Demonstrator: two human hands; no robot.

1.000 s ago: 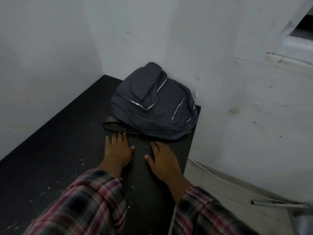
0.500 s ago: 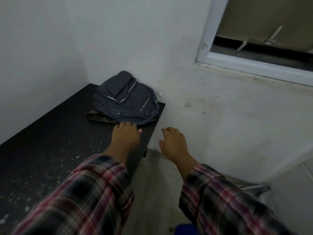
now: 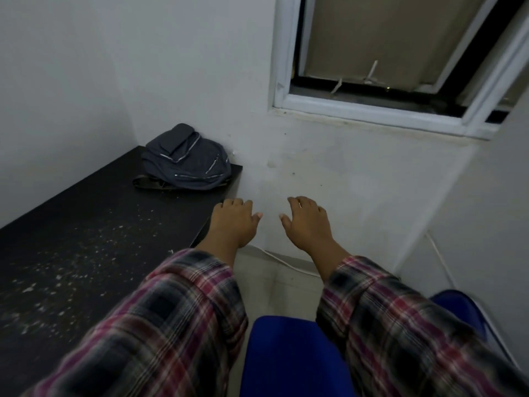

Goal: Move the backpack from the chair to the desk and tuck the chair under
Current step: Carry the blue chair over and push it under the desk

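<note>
The dark grey backpack (image 3: pixel 186 163) with silver zips lies on the far right corner of the black desk (image 3: pixel 86 239), against the white wall, its strap trailing to the left. My left hand (image 3: pixel 233 222) hovers at the desk's right edge, fingers apart, holding nothing. To its right, my right hand (image 3: pixel 307 222) hangs in the air beyond the desk, also with spread fingers and nothing in it. Below my forearms the blue chair (image 3: pixel 289 356) shows at the bottom of the view, to the right of the desk.
White walls close in behind and on both sides. A window (image 3: pixel 386 58) with a white frame sits high on the right. A white cable (image 3: pixel 286 260) runs along the foot of the wall over the pale floor. White specks dot the desk top.
Both hands have drawn back from the backpack and off the desk to the right. The view has swung right and pulled away, bringing the blue chair and the window into sight.
</note>
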